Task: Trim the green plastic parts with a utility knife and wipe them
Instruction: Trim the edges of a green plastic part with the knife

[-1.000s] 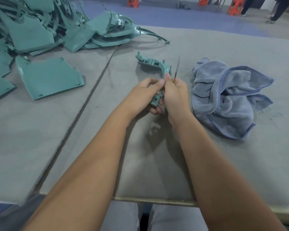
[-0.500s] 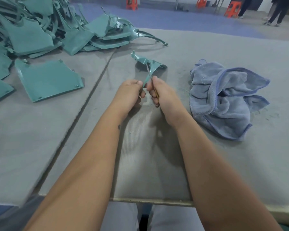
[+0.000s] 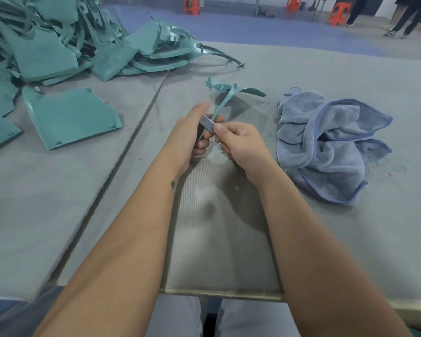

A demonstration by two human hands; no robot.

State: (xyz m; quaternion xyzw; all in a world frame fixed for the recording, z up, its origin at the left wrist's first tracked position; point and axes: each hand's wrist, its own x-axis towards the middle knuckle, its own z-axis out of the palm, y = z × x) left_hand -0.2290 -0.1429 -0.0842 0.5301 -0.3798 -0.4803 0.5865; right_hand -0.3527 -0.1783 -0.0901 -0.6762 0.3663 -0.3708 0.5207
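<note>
while hands (image 3: 219,139) trim, a blue cloth (image 3: 326,144) lies beside them.

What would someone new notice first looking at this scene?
Centre frame, the left hand holds a thin green plastic part while the right hand pinches a bare blade against it. A heap of green parts fills the far left, and a crumpled blue cloth lies right.

left hand (image 3: 191,135) holds green part (image 3: 225,96) | right hand (image 3: 243,142) pinches blade (image 3: 208,122) against it | cloth (image 3: 326,142) right
</note>
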